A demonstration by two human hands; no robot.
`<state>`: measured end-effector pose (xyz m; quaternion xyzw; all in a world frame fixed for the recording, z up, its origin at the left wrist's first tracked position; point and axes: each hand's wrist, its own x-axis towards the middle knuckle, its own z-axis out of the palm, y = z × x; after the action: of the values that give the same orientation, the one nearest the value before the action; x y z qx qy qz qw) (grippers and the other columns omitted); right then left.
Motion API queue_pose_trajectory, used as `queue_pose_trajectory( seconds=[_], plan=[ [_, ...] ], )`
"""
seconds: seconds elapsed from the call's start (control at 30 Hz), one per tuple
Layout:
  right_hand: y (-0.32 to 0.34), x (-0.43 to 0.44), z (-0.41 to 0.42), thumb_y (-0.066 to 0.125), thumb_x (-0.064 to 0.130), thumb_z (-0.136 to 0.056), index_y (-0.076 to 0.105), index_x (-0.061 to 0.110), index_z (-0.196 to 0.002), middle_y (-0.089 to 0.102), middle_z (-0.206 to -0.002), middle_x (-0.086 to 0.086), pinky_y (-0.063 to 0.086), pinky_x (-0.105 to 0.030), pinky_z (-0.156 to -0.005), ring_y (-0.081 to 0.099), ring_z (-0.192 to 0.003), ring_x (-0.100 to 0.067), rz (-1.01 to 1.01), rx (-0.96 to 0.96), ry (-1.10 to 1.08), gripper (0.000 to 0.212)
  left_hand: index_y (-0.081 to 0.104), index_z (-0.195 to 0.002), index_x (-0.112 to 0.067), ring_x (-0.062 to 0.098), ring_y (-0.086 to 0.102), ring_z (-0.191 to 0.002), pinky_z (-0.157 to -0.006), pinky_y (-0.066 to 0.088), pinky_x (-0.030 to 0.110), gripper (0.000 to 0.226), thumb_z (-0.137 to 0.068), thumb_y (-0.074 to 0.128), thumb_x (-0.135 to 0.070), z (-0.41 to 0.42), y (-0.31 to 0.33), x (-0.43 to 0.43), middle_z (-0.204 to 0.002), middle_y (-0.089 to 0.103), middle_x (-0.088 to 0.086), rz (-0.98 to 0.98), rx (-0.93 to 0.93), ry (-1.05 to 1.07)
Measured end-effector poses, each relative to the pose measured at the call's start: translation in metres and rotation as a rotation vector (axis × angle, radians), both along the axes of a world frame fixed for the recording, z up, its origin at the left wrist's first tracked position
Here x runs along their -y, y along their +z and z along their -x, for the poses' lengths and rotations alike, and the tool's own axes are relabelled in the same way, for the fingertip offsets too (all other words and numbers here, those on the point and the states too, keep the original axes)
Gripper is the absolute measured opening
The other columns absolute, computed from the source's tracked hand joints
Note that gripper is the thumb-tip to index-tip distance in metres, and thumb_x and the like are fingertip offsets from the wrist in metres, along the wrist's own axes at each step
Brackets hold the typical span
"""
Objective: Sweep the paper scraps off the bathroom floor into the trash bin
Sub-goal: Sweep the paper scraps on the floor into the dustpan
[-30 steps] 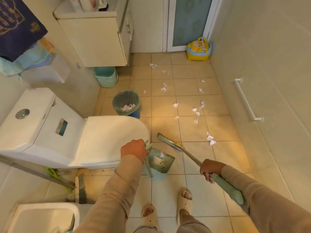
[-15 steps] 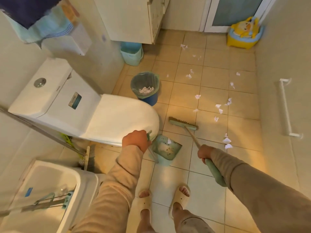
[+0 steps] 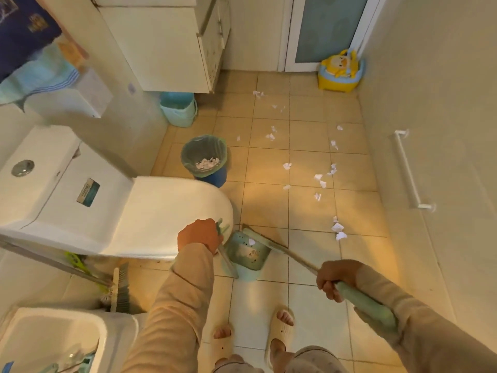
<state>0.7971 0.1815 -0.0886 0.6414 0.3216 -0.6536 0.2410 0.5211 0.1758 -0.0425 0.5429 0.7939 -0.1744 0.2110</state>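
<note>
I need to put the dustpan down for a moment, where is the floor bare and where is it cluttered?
Bare tiles lie between the dustpan and the slippers, and along the right wall below the towel rail. Paper scraps crowd the middle floor toward the door; the trash bin blocks the gap beside the toilet.

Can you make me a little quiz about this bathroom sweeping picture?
1. True or false: the trash bin already has paper scraps in it.
2. Which hand holds the broom? A) left hand B) right hand
3. Fill in: the broom head rests at the mouth of the ____.

Key: 1. True. 2. B. 3. dustpan.
</note>
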Motion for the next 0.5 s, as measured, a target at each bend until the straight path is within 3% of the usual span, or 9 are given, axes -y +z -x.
queue_pose_trajectory(
  seconds=[0.1,0.3,0.5],
  plan=[
    [0.013,0.000,-0.007,0.035,0.001,-0.092,0.032,0.015,-0.060,0.037,-0.026,0.001,0.028,-0.009,-0.032,0.036,-0.021,-0.008,0.026,-0.003,-0.150,0.035,0.057,-0.119,-0.011,0.026,0.059,-0.111,-0.088,0.047,0.031,0.035,-0.095,0.048,-0.035,-0.001,0.001,-0.003,-0.122,0.062,0.008,-0.007,0.018,-0.039],
    [0.020,0.038,0.014,0.035,0.004,-0.094,0.032,0.015,-0.059,0.034,-0.024,0.004,0.028,-0.010,-0.030,0.036,-0.021,-0.007,0.040,-0.025,-0.232,0.037,0.055,-0.122,-0.011,0.026,0.058,-0.114,-0.091,0.046,0.031,0.032,-0.097,0.045,-0.029,0.011,0.000,0.003,-0.124,0.061,0.009,0.000,0.071,-0.107],
    [0.007,0.092,0.043,0.035,-0.002,-0.095,0.033,0.013,-0.054,0.038,-0.025,0.000,0.028,-0.007,-0.030,0.038,-0.019,-0.007,-0.029,-0.141,-0.598,0.043,0.055,-0.121,-0.012,0.025,0.059,-0.112,-0.090,0.047,0.031,0.032,-0.096,0.046,-0.030,0.031,-0.006,0.010,-0.122,0.061,0.008,-0.011,0.110,-0.191]
  ],
)
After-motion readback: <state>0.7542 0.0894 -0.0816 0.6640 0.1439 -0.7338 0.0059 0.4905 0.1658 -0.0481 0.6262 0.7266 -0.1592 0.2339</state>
